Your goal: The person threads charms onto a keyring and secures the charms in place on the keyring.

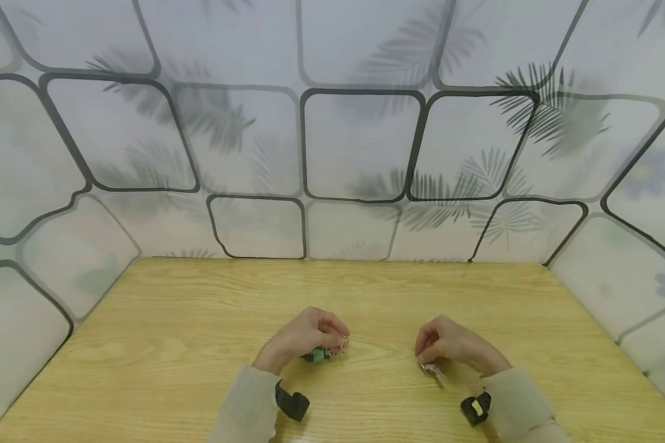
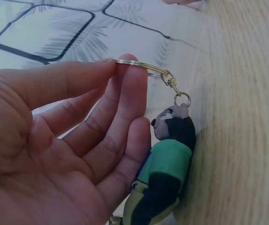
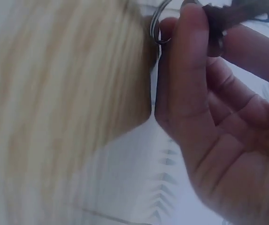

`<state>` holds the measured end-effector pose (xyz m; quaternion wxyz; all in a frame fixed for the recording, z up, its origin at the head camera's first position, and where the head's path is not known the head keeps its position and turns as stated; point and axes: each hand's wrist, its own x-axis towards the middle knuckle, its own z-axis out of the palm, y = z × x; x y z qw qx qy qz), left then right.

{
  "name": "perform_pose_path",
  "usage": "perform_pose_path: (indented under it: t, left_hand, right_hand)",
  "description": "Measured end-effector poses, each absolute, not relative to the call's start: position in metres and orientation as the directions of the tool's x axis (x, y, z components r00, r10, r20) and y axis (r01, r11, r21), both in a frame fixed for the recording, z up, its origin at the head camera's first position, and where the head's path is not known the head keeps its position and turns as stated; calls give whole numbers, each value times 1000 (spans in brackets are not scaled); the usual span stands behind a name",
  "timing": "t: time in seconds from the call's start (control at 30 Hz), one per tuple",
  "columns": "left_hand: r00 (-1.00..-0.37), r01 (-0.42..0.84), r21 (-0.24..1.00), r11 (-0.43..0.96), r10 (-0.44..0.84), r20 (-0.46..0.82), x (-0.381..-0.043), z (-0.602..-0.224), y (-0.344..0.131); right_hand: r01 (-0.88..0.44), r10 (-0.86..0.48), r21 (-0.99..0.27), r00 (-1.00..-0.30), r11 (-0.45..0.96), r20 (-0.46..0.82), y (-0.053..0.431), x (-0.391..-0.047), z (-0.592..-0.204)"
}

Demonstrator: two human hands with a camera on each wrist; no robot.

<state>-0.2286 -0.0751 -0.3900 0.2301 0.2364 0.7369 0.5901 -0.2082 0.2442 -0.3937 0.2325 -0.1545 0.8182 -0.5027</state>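
Note:
My left hand (image 1: 305,337) pinches a metal split ring (image 2: 146,64) between thumb and fingertips. From that ring, by a short gold-coloured chain (image 2: 172,80), hangs a keychain figurine (image 2: 172,159) with a dark and tan head and a green top. It lies along the wooden table beside my curled fingers. A hand's breadth or more to the right, my right hand (image 1: 459,343) holds a small bunch of keys (image 1: 435,374) low over the wood. In the right wrist view a metal ring (image 3: 154,26) and a blurred dark key (image 3: 247,13) show at the thumb tip.
The wooden table (image 1: 199,301) spans the space before me. Patterned curtain-like walls (image 1: 354,147) with dark outlines and leaf prints stand at its back and both sides. A black camera mount (image 1: 292,405) sits on the left wrist, another (image 1: 475,408) on the right.

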Motion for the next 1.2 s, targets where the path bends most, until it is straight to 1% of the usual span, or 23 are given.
perform_pose_path:
  t: [0.17,0.23,0.3,0.47,0.6,0.8,0.9,1.0,1.07,1.2]
  left_hand:
    - [-776,88,978,186,629,-50,-229,-390,-76]
    - [-776,87,978,189,629,-52,-229,-390,-76]
    - [-776,82,978,191,628,-58,-229,-390,-76]
    - [-777,71,979,191,626,-65,-229,-390,-75]
    - [-779,70,978,197,623,-70,-228,-390,-75]
    - [-783,56,977,207,616,-86,-224,-389,-75]
    - [-786,49,978,201,613,-87,-221,-389,-75]
    - [-785,49,980,193,614,-82,-220,-390,-76]
    - [-783,48,982,184,617,-77,-219,-390,-75]
    - [-784,60,983,175,618,-62,-217,-389,-73]
  right_hand:
    - [-48,-541,-953,-832,299,-127,247,-213,-394]
    - [-68,-545,-961,-833,269,-94,248,-214,-395]
    - [-86,-546,-953,-833,292,-92,248,-214,-396]
    - [-171,-557,-892,-824,418,-103,245,-213,-399]
    - [-177,-551,-877,-827,446,-113,240,-211,-399]
    - [-159,-557,-861,-815,483,-162,233,-206,-395]
    - [-197,-542,-822,-826,534,-154,227,-202,-394]
    - [-246,-511,-771,-852,587,-118,224,-198,-395]
    - [-246,-488,-760,-866,602,-106,224,-196,-395]
    - [-206,-461,-778,-880,593,-118,225,-196,-395]
